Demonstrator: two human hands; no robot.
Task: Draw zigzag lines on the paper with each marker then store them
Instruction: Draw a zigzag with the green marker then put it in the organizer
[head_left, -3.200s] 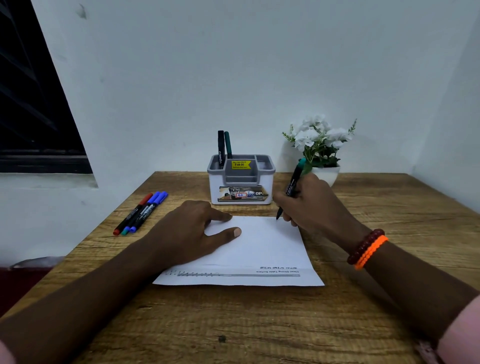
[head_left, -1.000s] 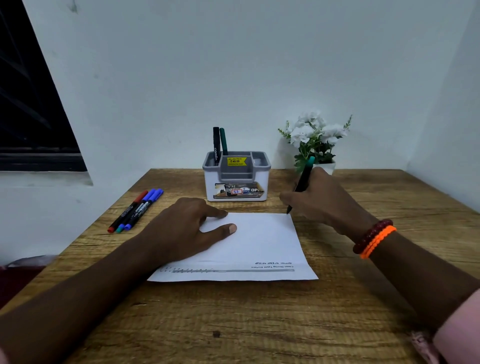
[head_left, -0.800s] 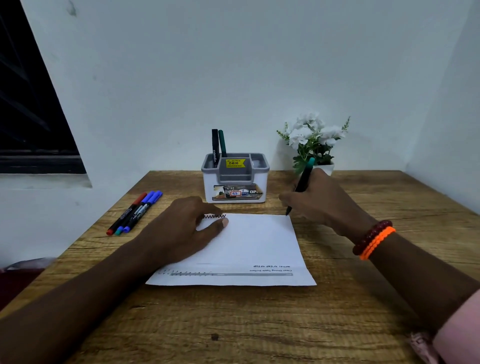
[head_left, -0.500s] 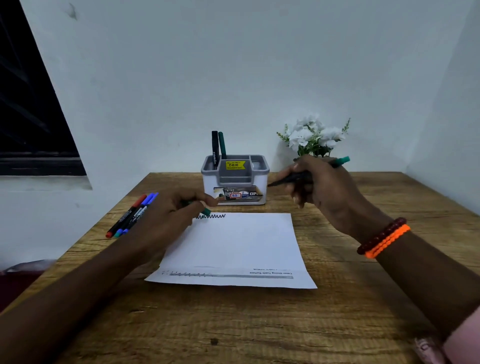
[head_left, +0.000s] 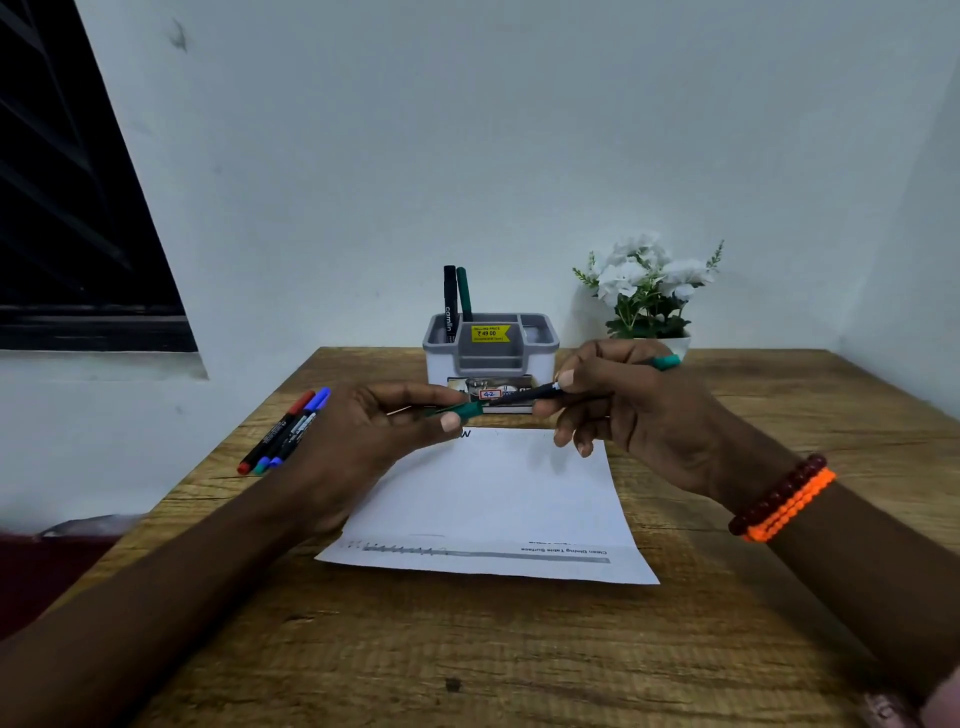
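A white sheet of paper (head_left: 493, 509) lies on the wooden table (head_left: 519, 654), with a short black zigzag at its far left corner, partly hidden by my left hand. My right hand (head_left: 628, 410) grips a thin black marker with a green end (head_left: 524, 395), held level above the paper's far edge. My left hand (head_left: 363, 436) pinches the marker's green cap (head_left: 465, 410) at the marker's tip. A grey and white organiser (head_left: 491, 348) behind them holds two upright markers (head_left: 456, 296). Several more markers (head_left: 285, 434) lie at the table's left edge.
A small white pot of white flowers (head_left: 649, 291) stands to the right of the organiser, close behind my right hand. A white wall runs along the table's far edge and a dark window is at the left.
My right hand lifted the marker off the paper and turned it level. My left hand left the paper, came up with the green cap and met the marker's tip. A short zigzag shows.
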